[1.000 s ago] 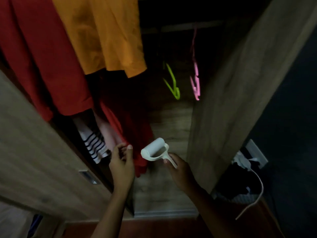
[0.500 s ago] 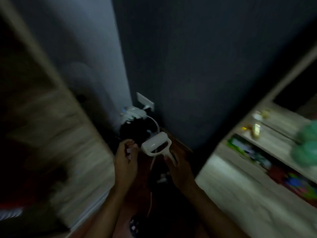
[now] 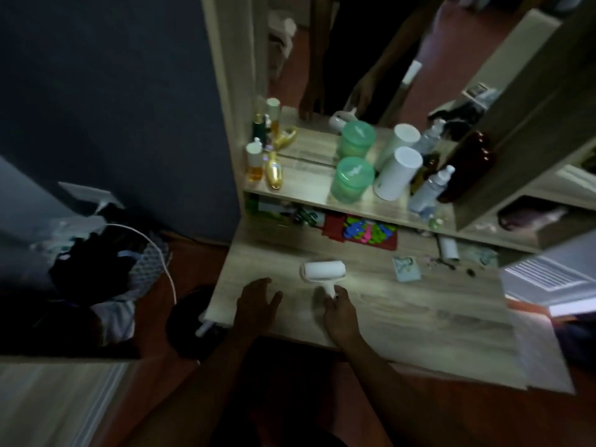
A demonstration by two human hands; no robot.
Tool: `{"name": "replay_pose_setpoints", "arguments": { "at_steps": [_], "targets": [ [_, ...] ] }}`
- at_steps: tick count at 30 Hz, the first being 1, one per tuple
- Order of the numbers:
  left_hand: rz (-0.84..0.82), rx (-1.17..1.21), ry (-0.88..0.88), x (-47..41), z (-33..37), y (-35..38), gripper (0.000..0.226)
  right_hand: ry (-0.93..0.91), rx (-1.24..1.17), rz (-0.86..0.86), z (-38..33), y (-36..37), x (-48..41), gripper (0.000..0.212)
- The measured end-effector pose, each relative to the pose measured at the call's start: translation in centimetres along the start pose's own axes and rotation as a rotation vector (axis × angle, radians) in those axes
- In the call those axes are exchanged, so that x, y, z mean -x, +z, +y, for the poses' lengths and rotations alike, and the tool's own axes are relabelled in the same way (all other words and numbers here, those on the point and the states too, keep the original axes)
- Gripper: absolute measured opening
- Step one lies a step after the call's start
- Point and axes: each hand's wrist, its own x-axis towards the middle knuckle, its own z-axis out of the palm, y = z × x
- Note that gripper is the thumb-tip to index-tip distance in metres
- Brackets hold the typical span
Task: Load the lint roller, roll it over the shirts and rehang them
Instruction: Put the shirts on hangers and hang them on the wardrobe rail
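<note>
View has swung off the wardrobe w/ hanging shirts, past the dark wall, & now faces a dressing counter (image 3: pixel 419 311) w/ mirror (image 3: pixel 338 59). Lint roller (image 3: pixel 322 271) was held up in the air before; now it's down over the counter top, near its near-left part, touching or almost touching, can't tell which.

Key relation: roller head lies just far of the right hand (image 3: pixel 338 312), handle running near-far back into that hand, while the roll's long axis goes left-right across the counter. Right hand pinches the handle stub, fingers closed round it. Left hand (image 3: pixel 256 301) is spread, palm down, fingers loose, holding nothing, just left of the roller & a bit nearer; close to it but apart. So right hand has it; left is next nearest.

Likely step: setting roller down, or steadying it to load/peel.

Surface: pale wood-grain, flat, mostly bare near the hands; small card (image 3: pixel 407 268) to the right. Shelf (image 3: pixel 306 191) beyond carries green jars (image 3: pixel 353 179), white tube (image 3: pixel 398 177), bottles. Room dim, dark blue wall (image 3: pixel 113 91) left, reddish floor, laundry heap (image 3: pixel 96 262) left. No shirts in view.
</note>
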Motion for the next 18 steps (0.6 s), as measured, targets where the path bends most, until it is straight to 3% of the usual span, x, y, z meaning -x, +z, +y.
{"name": "replay_pose_setpoints", "arguments": {
  "at_steps": [3, 6, 12, 15, 18],
  "targets": [
    [-0.072, -0.211, 0.024, -1.0, -0.4, 3.3, 0.096, 0.046, -0.011, 0.027, 2.0, -0.5, -1.5, 0.039],
    [-0.110, -0.316, -0.018, -1.0, 0.9, 3.9, 0.074, 0.046, -0.049, 0.016, 2.9, -0.3, -2.3, 0.040],
    [-0.112, -0.393, 0.013, -0.7, 1.1, 4.8, 0.065, -0.010, -0.081, 0.022, 3.6, 1.0, -2.5, 0.087],
    [-0.117, -0.382, 0.005, -0.9, 1.2, 4.6, 0.066, -0.039, -0.020, 0.029, 4.3, 1.4, -2.8, 0.099],
    [-0.128, -0.392, 0.025, -0.7, 0.9, 3.9, 0.068, -0.040, 0.101, -0.006, 3.9, 0.9, -2.9, 0.067]
  ]
}}
